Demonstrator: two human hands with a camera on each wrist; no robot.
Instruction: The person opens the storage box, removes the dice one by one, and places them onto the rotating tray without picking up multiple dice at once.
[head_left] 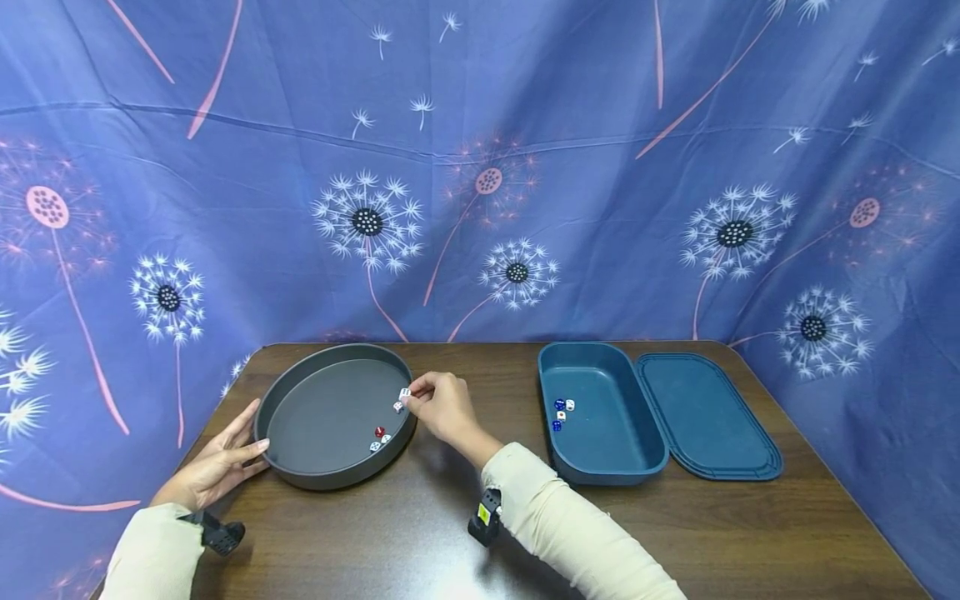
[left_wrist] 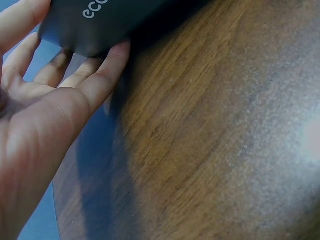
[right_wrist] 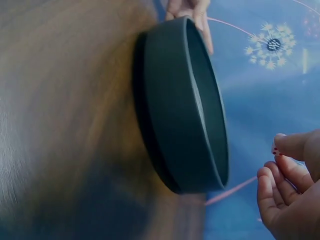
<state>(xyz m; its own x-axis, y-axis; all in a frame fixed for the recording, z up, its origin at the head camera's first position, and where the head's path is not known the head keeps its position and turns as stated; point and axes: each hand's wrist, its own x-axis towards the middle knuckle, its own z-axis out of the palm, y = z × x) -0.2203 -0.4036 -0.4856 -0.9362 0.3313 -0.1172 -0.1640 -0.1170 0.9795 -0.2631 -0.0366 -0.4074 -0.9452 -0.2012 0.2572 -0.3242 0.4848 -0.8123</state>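
A dark grey round pan [head_left: 330, 417] stands at the left of the table. My left hand [head_left: 217, 467] grips its left side, and in the left wrist view several fingertips reach under its lower edge. At the pan's right rim my right hand [head_left: 446, 408] pinches a small white die [head_left: 405, 392] between thumb and finger. Red dots show on that die [right_wrist: 275, 149] in the right wrist view. Just below the pinching fingers is another white die [head_left: 398, 407]. Inside the pan, near its right wall, lie a red die [head_left: 380, 432] and two pale dice [head_left: 375, 447].
Right of centre stands a blue rectangular box [head_left: 607, 433], with blue dice [head_left: 557, 425] and white dice [head_left: 570, 405] near its left wall. Its flat blue lid [head_left: 712, 417] lies beside it on the brown wooden table [head_left: 480, 383]. A patterned blue cloth [head_left: 600, 208] hangs behind.
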